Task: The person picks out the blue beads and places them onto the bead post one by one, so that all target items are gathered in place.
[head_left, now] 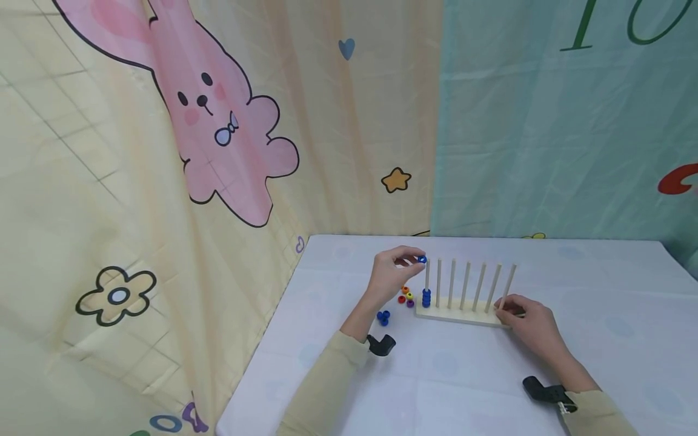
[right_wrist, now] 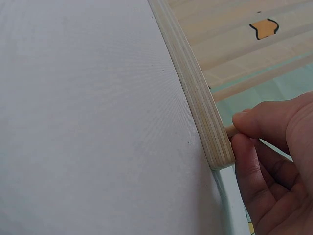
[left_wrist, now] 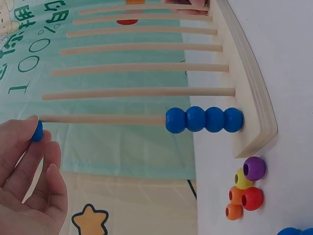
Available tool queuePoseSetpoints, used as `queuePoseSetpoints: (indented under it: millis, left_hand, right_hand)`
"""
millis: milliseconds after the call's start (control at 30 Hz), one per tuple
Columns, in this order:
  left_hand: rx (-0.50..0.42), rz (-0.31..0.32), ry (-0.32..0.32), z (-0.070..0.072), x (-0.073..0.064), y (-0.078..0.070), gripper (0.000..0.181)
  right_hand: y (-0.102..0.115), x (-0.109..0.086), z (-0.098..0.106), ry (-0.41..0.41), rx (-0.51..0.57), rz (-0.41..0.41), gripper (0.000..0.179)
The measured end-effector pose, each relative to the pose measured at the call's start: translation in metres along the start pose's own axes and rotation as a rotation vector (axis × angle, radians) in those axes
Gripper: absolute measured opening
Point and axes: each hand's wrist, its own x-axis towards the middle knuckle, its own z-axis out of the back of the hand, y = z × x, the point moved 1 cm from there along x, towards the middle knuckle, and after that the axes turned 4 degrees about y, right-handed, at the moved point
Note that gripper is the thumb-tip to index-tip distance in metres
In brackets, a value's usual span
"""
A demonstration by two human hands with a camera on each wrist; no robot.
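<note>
Indoors, nursery-like: cartoon-printed drapes (head_left: 338, 127)

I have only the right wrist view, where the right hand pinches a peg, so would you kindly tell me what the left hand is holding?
Observer: The left hand pinches a blue bead right by the tip of the leftmost peg.
Operator: Thank you; does that peg carry anything?
Observer: Yes, four blue beads are stacked at its base.
Operator: Are there any beads of other colours nearby?
Observer: Yes, a loose cluster of red, orange, yellow and purple beads lies just off the left end of the wooden rack.
</note>
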Motion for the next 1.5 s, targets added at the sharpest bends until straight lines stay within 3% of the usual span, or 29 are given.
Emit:
queuePoseSetpoints:
  millis: [267,1167,1500]
  left_hand:
    - [-0.021,-0.029,0.01,-0.001,0.0018,-0.0022,0.02]
    - [0.004,0.084,0.052,-0.0098,0.002,0.0027,0.023]
    - [0.01,0.069,0.064,-0.01,0.0001,0.0061,0.022]
  right_hand:
    - [-0.0009,-0.0002,0.0008,-0.008,-0.008,0.011,0.012]
    - [0.0025,-0.0017,-0.0002,-0.003,0.009,-0.01,0.013]
    - [0.0035,-0.0013,0.0012,0.0,0.01,-0.014,0.014]
